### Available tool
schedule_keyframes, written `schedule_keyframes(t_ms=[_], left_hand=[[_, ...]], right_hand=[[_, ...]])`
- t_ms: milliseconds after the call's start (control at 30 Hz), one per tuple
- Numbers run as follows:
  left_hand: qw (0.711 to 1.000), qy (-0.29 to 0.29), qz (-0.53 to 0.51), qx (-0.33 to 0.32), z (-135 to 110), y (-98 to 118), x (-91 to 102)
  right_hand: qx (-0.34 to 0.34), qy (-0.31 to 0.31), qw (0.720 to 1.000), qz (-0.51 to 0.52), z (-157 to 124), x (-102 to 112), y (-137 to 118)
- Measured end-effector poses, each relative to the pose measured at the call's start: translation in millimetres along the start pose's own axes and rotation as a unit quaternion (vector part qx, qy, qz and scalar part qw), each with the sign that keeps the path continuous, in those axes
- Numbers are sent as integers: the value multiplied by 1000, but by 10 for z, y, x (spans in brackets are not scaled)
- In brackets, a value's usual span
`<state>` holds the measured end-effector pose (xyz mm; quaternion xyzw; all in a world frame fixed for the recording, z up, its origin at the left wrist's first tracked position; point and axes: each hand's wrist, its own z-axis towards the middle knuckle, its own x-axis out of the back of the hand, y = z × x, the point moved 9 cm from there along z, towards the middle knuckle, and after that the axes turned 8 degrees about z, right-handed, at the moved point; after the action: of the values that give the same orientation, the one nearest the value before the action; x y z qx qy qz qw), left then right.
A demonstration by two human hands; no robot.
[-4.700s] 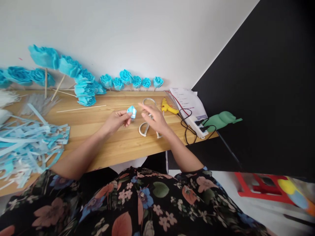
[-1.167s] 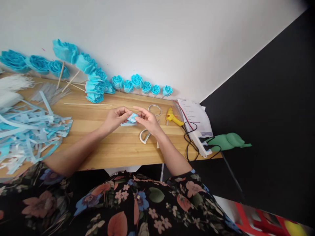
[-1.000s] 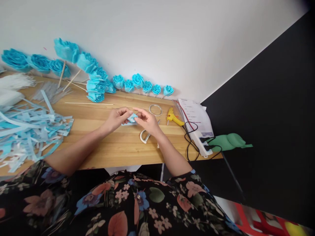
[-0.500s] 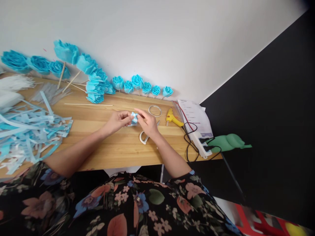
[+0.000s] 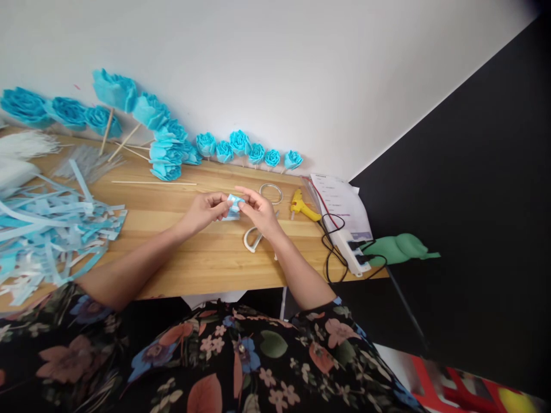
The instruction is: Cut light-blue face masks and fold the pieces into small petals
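Both my hands meet over the middle of the wooden table (image 5: 202, 258). My left hand (image 5: 205, 208) pinches a small folded piece of light blue paper (image 5: 235, 205) from the left. From the right, the fingertips of my right hand (image 5: 258, 210) pinch the same piece. The paper is lifted a little above the table top. White-handled scissors (image 5: 252, 240) lie just under my right wrist.
Blue paper roses (image 5: 241, 148) line the wall, some on wooden sticks (image 5: 154, 183). A heap of blue paper strips (image 5: 47, 229) covers the left. A tape ring (image 5: 271, 193), a yellow glue gun (image 5: 303, 206), a white power strip (image 5: 349, 249) with black cables and papers (image 5: 340, 201) sit right.
My right hand came in from the side and took hold of the blue paper beside my left hand. Over the last second both hands have turned and folded it tighter.
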<state>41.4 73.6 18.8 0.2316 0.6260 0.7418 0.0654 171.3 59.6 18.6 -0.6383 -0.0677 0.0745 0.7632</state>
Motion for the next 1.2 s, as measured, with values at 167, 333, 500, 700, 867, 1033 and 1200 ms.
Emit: schedule_keyframes(t_ms=[167, 333, 500, 700, 867, 1033, 1200], left_hand=[[1000, -5, 12, 4, -16, 11, -6], [1000, -10, 26, -9, -44, 75, -18], [999, -10, 28, -12, -44, 85, -26], [1000, 7, 20, -10, -18, 29, 11], [1000, 9, 24, -10, -14, 14, 11], [1000, 2, 27, -10, -23, 36, -11], [999, -5, 28, -19, -35, 71, -32]], right_hand=[[-3, 4, 1000, 13, 1, 10, 0], [-4, 20, 1000, 19, 3, 44, 17], [15, 27, 999, -19, -14, 41, -18], [10, 6, 1000, 21, -6, 18, -52], [2, -5, 1000, 28, 9, 23, -20], [1, -4, 1000, 2, 7, 9, 29], [7, 14, 1000, 14, 1, 29, 35]])
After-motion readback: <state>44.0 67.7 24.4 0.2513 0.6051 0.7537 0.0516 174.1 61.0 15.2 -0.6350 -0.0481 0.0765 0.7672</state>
